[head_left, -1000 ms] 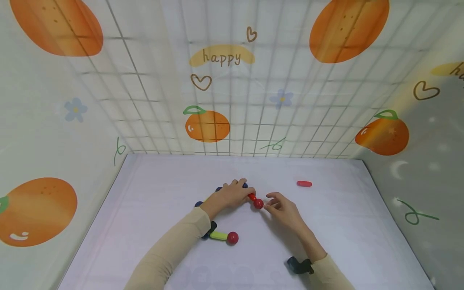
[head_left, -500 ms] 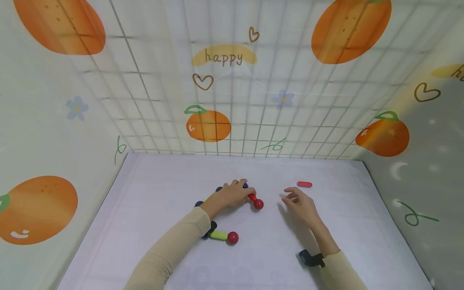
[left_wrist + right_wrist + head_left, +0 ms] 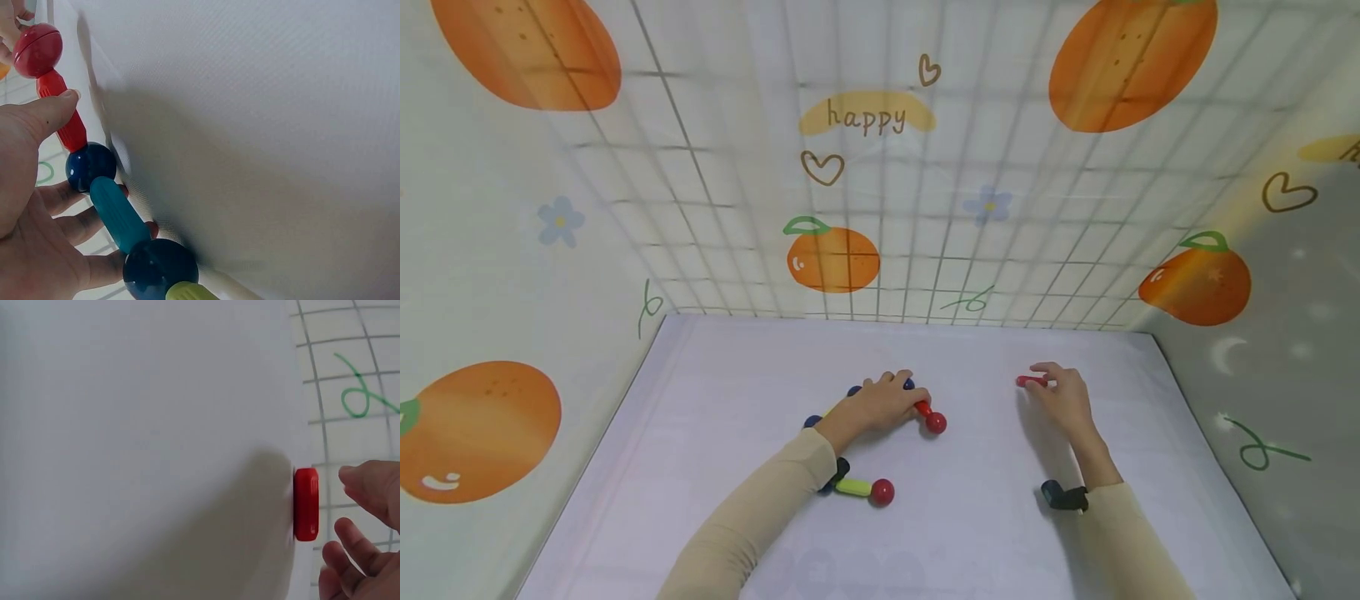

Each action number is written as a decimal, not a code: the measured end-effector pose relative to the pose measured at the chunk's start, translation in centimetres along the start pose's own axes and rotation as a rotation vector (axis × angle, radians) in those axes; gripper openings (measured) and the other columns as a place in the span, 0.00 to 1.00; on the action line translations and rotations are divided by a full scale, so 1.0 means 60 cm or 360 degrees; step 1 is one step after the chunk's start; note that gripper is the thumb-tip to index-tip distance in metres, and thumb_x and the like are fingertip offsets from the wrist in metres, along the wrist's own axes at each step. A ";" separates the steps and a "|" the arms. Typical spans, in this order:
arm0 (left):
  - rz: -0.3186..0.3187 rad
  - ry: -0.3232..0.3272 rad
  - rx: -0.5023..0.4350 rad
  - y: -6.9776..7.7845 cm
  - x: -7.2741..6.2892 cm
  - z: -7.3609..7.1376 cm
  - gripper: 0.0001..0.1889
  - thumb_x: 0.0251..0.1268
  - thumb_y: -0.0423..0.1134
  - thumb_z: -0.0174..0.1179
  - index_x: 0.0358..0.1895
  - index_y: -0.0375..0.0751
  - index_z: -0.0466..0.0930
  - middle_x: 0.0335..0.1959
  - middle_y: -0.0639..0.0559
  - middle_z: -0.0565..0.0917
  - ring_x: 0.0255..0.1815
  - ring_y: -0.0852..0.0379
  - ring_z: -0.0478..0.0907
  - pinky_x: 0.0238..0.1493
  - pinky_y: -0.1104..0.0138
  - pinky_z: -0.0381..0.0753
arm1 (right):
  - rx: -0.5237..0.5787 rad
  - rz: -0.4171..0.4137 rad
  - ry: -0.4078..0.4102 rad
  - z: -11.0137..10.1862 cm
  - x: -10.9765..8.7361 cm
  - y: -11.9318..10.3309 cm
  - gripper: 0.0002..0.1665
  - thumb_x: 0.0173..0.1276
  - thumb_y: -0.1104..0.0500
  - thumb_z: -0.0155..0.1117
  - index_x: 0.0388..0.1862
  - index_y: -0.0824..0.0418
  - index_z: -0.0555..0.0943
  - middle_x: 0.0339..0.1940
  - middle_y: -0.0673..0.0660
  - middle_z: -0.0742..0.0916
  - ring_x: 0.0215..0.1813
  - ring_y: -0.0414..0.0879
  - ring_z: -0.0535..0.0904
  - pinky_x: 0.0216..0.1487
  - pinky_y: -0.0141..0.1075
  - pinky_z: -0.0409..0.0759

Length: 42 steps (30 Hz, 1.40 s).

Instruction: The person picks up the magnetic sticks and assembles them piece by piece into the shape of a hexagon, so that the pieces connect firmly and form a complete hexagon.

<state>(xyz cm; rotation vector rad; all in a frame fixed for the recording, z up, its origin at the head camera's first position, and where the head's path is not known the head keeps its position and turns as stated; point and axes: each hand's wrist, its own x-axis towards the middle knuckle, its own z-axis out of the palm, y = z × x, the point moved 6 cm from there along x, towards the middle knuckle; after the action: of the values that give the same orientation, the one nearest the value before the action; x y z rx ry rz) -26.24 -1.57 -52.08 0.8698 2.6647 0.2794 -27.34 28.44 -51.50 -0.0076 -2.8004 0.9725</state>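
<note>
My left hand (image 3: 880, 404) holds a chain of toy magnetic rods and balls. In the left wrist view its thumb lies on a red rod (image 3: 74, 130), and the other fingers reach behind the chain. A red ball (image 3: 39, 51) caps that rod; a blue ball (image 3: 90, 167), a teal rod (image 3: 117, 212) and another blue ball (image 3: 160, 269) follow. My right hand (image 3: 1067, 404) is at a loose red rod (image 3: 1028, 382) on the table's far right. In the right wrist view, thumb and fingers are spread, with a gap between them and this loose rod (image 3: 306, 504).
Near my left wrist, a yellow-green rod (image 3: 854, 488) ends in a red ball (image 3: 882, 492); my sleeve hides part of the chain there. A printed curtain (image 3: 910, 250) stands behind the white table (image 3: 970, 525) and along its sides.
My right hand has moved away from the chain's red ball, right and farther back, to the loose red rod. The left hand has stayed on the chain.
</note>
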 end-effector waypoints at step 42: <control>-0.0003 0.0004 0.0029 0.001 -0.002 0.002 0.14 0.76 0.50 0.55 0.60 0.68 0.74 0.75 0.43 0.63 0.72 0.39 0.62 0.63 0.39 0.67 | -0.0050 0.0166 -0.0274 0.020 -0.006 0.010 0.16 0.70 0.64 0.65 0.55 0.68 0.80 0.48 0.71 0.80 0.48 0.63 0.75 0.47 0.52 0.78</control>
<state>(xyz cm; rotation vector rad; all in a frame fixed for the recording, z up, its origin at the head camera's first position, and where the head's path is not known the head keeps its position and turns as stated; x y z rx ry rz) -26.10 -1.59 -52.13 0.8728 2.6742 0.2567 -27.20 28.17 -52.85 -0.0781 -2.9993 0.9965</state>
